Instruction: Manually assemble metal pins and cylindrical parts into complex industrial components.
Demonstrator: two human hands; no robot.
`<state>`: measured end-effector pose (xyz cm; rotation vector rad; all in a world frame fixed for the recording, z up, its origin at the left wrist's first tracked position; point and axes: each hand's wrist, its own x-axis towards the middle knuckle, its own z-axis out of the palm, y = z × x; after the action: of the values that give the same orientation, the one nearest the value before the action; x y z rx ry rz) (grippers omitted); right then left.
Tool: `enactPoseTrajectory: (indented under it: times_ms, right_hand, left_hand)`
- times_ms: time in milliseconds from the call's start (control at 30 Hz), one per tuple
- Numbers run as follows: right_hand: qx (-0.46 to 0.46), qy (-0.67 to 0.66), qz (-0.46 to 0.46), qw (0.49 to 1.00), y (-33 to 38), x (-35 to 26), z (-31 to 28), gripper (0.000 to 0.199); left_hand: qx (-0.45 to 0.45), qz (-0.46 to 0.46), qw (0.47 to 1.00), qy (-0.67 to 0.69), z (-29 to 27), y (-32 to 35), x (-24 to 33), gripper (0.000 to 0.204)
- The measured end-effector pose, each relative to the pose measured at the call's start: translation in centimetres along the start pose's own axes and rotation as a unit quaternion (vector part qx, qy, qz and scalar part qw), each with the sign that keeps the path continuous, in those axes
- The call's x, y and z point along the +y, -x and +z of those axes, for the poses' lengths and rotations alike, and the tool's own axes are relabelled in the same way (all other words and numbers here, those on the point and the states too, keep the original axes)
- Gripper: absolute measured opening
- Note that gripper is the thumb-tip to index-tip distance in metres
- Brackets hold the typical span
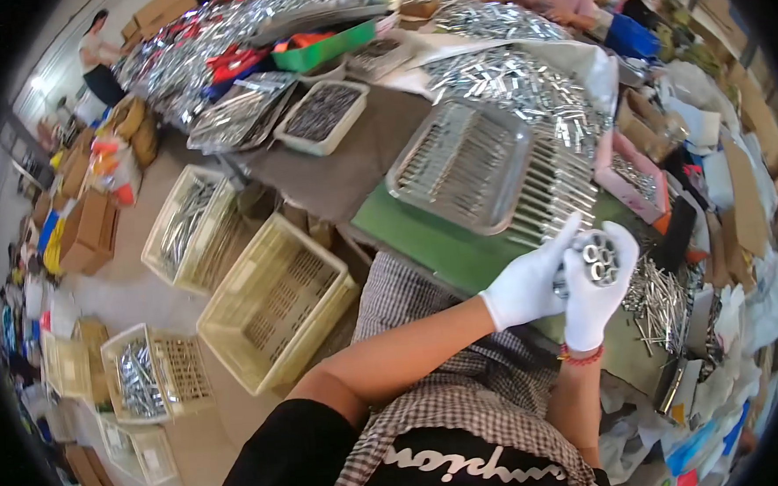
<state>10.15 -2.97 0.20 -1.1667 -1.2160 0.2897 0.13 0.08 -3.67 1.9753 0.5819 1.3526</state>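
Observation:
Both hands wear white gloves and meet over the right end of the green work surface (387,215). My right hand (605,295), with a red beaded bracelet at its wrist, is wrapped round a bundle of short metal tubes (599,263), their round open ends facing up. My left hand (528,281) closes on the bundle's left side, its fingers partly hidden. Just beyond the hands, a row of slim metal rods (549,186) lies side by side on the green surface. Left of that row sits a metal tray (406,192) holding more rods in lines.
A pink box (608,172) of small metal parts and a loose pile of rods (660,303) lie to the right. Tubes are heaped (521,82) at the back. Beside my lap stands a yellowish plastic crate (274,315). Other people work across the table.

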Motion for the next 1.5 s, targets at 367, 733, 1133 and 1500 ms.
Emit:
enactPoseTrajectory:
  times_ms: [367, 733, 1133, 1500]
  right_hand:
    - [0.022, -0.035, 0.031, 0.999, 0.7, 0.2, 0.2, 0.041]
    - [0.015, -0.018, 0.001, 1.0, 0.8, 0.3, -0.2, 0.041]
    - [-0.019, -0.148, 0.111, 0.983, 0.5, -6.3, 1.7, 0.075]
    - [-0.258, 0.455, 0.204, 0.827, 12.9, -2.5, -11.0, 0.038]
  left_hand:
    - [-0.11, -0.081, 0.989, 0.054, 1.0, 0.6, -2.5, 0.095]
    - [-0.158, -0.083, 0.981, 0.073, 0.2, -0.4, -1.5, 0.089]
    - [0.008, -0.055, 0.997, 0.052, -2.7, 1.3, 1.0, 0.09]
    - [0.096, -0.215, 0.963, 0.13, -8.8, 3.9, 0.2, 0.042]
